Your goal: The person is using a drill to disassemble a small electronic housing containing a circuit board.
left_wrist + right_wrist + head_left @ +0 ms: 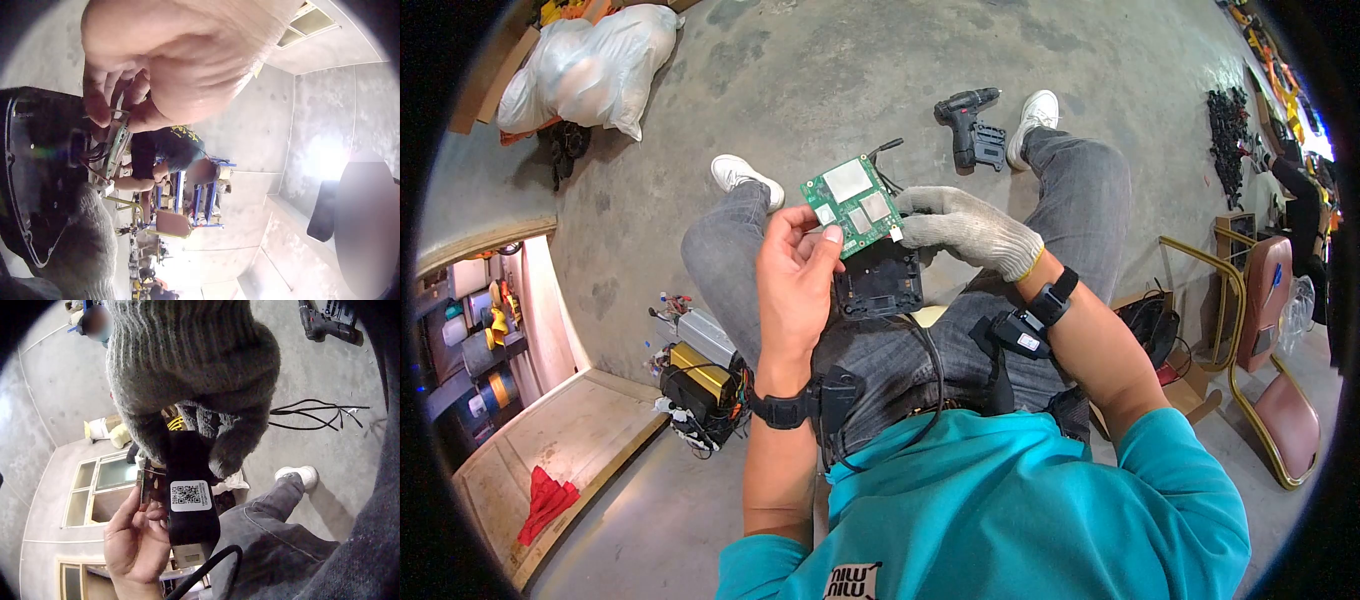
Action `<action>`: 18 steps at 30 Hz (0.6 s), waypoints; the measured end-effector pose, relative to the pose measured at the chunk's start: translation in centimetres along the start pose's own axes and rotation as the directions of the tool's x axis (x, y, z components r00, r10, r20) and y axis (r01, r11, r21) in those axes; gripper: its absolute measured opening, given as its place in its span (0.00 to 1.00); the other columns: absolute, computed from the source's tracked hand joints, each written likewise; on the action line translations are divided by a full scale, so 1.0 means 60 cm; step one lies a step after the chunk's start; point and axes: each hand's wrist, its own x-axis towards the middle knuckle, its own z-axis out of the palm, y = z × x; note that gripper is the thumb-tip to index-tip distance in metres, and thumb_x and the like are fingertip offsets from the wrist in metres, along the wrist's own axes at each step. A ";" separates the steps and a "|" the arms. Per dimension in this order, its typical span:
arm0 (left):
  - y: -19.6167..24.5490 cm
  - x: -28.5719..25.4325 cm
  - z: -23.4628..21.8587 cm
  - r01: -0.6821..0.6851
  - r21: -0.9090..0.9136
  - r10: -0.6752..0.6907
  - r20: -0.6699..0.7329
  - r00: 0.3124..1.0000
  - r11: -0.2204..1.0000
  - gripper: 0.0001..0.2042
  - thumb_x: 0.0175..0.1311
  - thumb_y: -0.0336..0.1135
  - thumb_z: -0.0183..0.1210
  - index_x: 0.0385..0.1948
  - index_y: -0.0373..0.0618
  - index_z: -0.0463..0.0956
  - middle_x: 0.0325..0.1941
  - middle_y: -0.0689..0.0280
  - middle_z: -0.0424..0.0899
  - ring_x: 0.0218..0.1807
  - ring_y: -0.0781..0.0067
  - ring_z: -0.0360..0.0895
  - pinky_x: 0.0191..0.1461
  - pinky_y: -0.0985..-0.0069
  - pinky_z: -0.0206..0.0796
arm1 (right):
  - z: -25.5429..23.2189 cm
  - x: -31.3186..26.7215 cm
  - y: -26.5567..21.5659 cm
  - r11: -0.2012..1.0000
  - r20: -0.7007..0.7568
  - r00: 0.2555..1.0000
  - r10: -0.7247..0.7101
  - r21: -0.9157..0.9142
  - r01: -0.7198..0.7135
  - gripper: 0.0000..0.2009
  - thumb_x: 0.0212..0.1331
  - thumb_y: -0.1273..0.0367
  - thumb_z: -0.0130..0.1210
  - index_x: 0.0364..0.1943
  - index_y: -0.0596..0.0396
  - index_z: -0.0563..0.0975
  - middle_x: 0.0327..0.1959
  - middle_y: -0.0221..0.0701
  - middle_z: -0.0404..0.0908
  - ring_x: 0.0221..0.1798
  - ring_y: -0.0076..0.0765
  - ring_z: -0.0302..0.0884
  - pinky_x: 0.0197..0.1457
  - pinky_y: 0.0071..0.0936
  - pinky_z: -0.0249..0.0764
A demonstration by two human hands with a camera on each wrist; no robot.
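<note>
A green circuit board point(847, 205) with several pale square pads is pinched between the thumb and fingers of my bare left hand point(793, 280), tilted up toward the head camera. My right hand point(972, 228), in a grey knitted glove, grips a black housing point(882, 282) whose open inner side faces up below the board. In the right wrist view the gloved fingers curl round this housing, and a white QR label point(189, 495) shows on its side. Thin wires point(94, 155) run between board and housing in the left wrist view. A black cable point(938, 365) hangs from the housing over the lap.
A cordless drill point(968, 125) stands on the concrete floor ahead, between the feet. To the left lie gold and silver boxes with wires point(700, 370) and a white bag point(590, 70). A chair point(1268, 300) stands at right. Another person point(172, 153) is in the background.
</note>
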 end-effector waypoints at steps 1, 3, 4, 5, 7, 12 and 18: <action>0.001 0.000 0.001 0.000 0.000 0.000 0.000 1.000 1.000 0.12 0.72 0.28 0.60 0.53 0.37 0.73 0.45 0.65 0.84 0.42 0.81 0.79 0.42 0.81 0.71 | 0.000 0.000 0.000 1.000 0.000 1.000 0.000 0.000 0.000 0.25 0.65 0.59 0.60 0.59 0.66 0.77 0.41 0.35 0.84 0.40 0.26 0.82 0.45 0.27 0.79; 0.004 0.002 0.003 -0.006 -0.015 0.006 -0.035 0.999 1.000 0.13 0.72 0.27 0.59 0.54 0.34 0.72 0.45 0.63 0.84 0.37 0.85 0.76 0.37 0.83 0.68 | 0.000 0.000 -0.001 1.000 0.002 1.000 -0.007 -0.012 0.007 0.25 0.65 0.59 0.60 0.58 0.66 0.77 0.40 0.35 0.84 0.40 0.26 0.81 0.45 0.27 0.79; 0.004 0.002 0.002 -0.006 -0.015 0.006 -0.035 0.999 1.000 0.13 0.72 0.27 0.59 0.54 0.34 0.72 0.45 0.63 0.84 0.37 0.85 0.76 0.37 0.83 0.68 | 0.001 0.000 -0.002 1.000 0.002 1.000 -0.007 -0.012 0.007 0.25 0.65 0.59 0.60 0.58 0.66 0.77 0.40 0.35 0.84 0.40 0.26 0.81 0.45 0.27 0.79; 0.003 0.002 0.001 0.000 -0.017 -0.001 -0.029 1.000 1.000 0.14 0.72 0.27 0.59 0.55 0.34 0.72 0.45 0.63 0.85 0.37 0.85 0.76 0.37 0.84 0.67 | 0.002 -0.001 -0.004 1.000 0.005 1.000 0.007 0.001 -0.007 0.24 0.65 0.60 0.60 0.59 0.64 0.77 0.39 0.32 0.83 0.39 0.24 0.80 0.44 0.26 0.79; 0.003 0.002 -0.002 0.007 -0.018 -0.007 -0.022 1.000 1.000 0.14 0.73 0.27 0.59 0.56 0.34 0.72 0.46 0.63 0.85 0.38 0.85 0.76 0.38 0.84 0.67 | 0.002 0.000 -0.005 1.000 0.008 1.000 0.021 0.014 -0.021 0.23 0.64 0.61 0.61 0.59 0.61 0.77 0.39 0.28 0.82 0.38 0.23 0.79 0.43 0.24 0.79; 0.006 0.000 -0.005 0.038 0.002 -0.038 -0.018 0.999 0.999 0.14 0.73 0.28 0.59 0.57 0.36 0.73 0.47 0.66 0.86 0.42 0.83 0.77 0.41 0.82 0.67 | 0.003 0.002 0.000 0.997 0.015 1.000 0.004 0.073 -0.005 0.25 0.64 0.61 0.62 0.61 0.62 0.76 0.41 0.30 0.83 0.39 0.25 0.80 0.44 0.25 0.79; 0.009 0.000 -0.001 0.011 0.044 -0.011 -0.020 1.000 0.999 0.14 0.74 0.28 0.57 0.58 0.35 0.72 0.48 0.65 0.85 0.45 0.82 0.79 0.45 0.82 0.69 | 0.003 -0.002 -0.010 0.999 0.009 1.000 0.024 0.024 -0.025 0.27 0.63 0.60 0.63 0.62 0.62 0.76 0.41 0.30 0.83 0.38 0.24 0.80 0.44 0.24 0.79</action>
